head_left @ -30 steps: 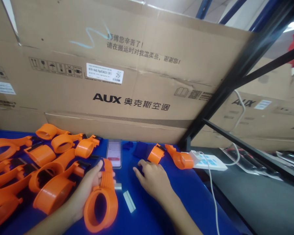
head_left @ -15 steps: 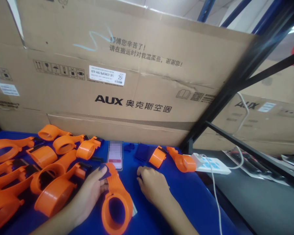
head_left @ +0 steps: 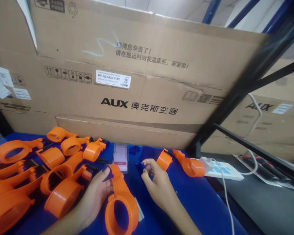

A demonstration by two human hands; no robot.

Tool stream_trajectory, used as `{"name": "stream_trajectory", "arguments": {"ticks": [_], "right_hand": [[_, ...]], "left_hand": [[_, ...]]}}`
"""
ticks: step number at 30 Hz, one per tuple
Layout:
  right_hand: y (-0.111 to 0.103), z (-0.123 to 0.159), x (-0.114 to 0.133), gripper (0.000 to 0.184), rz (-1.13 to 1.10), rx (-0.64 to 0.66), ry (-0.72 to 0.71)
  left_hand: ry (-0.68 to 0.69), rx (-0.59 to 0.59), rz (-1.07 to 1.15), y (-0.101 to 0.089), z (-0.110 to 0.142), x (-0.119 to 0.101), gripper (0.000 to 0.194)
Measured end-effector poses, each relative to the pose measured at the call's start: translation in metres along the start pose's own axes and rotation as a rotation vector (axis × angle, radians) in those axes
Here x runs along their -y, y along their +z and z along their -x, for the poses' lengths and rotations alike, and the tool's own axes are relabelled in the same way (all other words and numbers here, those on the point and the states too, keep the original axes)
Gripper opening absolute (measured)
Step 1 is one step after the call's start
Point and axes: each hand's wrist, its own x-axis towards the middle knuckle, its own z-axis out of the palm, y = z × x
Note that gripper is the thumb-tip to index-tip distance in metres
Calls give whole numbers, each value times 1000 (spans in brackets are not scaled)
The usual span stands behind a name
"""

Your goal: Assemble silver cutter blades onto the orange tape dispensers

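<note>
My left hand (head_left: 95,195) is closed around the handle of an orange plastic tape-dispenser body (head_left: 121,204), whose ring end points toward me on the blue table (head_left: 191,202). My right hand (head_left: 156,182) is just to its right, fingers pinched on a small dark blue piece (head_left: 140,167) lifted a little off the table. A phone (head_left: 120,157) lies face up right behind both hands. A flat grey-white strip (head_left: 139,213) peeks out from under the orange ring.
Several more orange dispenser bodies (head_left: 51,163) are piled at the left. Two orange parts (head_left: 186,164) lie at the right by a white power strip (head_left: 222,169) with a cable. A large cardboard box (head_left: 137,81) walls the back; a black rack frame (head_left: 235,98) stands right.
My right hand went from flat on the table to pinching up the small blue piece. My left hand has swung the orange body's ring end rightward. The view shifted slightly down.
</note>
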Motion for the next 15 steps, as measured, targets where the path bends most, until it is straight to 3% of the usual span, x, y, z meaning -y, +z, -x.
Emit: {"name": "stream_trajectory", "arguments": {"ticks": [7,12,15], "right_hand": [[3,-6,-9,35,-118,49,98],[6,-9,-7,29,-243,57,108],[7,-9,-5,35,-324,117,137]], "left_hand": [[250,-318,81,1,-2,-7,29],[196,-225,23,4,-2,-6,29],[188,-186,0,3,-4,-7,31]]}}
